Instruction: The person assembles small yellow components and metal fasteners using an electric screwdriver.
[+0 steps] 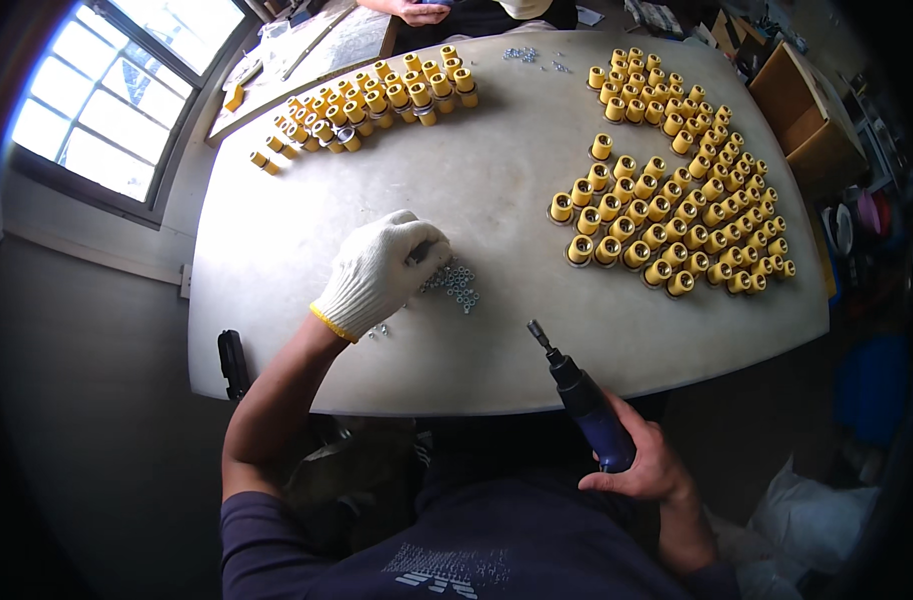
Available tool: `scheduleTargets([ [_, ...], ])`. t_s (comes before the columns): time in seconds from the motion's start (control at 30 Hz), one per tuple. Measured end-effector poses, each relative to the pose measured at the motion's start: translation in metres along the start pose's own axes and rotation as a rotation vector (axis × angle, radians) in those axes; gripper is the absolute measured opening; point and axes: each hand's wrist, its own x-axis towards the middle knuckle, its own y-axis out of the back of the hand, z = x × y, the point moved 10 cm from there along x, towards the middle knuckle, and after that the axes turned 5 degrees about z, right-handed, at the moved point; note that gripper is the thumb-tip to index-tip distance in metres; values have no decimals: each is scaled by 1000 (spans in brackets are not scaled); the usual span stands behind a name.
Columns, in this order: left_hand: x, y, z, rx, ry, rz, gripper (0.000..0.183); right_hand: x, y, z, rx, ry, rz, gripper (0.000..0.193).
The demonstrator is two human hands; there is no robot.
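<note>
Head view: gloved left hand (379, 268) at the nuts (465, 295) on the table (427, 370)!
Its fingers curl, any catch hidden; small, hard nuts probably want a fingertip pinch. Right hand (649, 462) grips the power screwdriver (585, 398), likely weighty, round its body.

Single head-worn fisheye view, facing down and forward, close above the tabletop (512, 225)

Remotely, I pick out a white knit glove (369, 275) with a yellow cuff (334, 323), a power screwdriver (587, 402) in dark blue and black, silvery nuts (467, 297) — and yellow cylindrical fittings (659, 272), brassy inside, against a pale grey tabletop (507, 180); whitish stripes (436, 582) mark the navy shirt (567, 530).
</note>
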Motion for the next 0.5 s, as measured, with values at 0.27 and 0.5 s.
scheduleTargets([
  [0.27, 1, -13, 27, 317, -217, 9, 16, 1, -1, -1, -11, -9, -8, 115],
  [0.5, 2, -21, 33, 543, -234, -49, 14, 2, -1, -6, -32, -7, -2, 115],
])
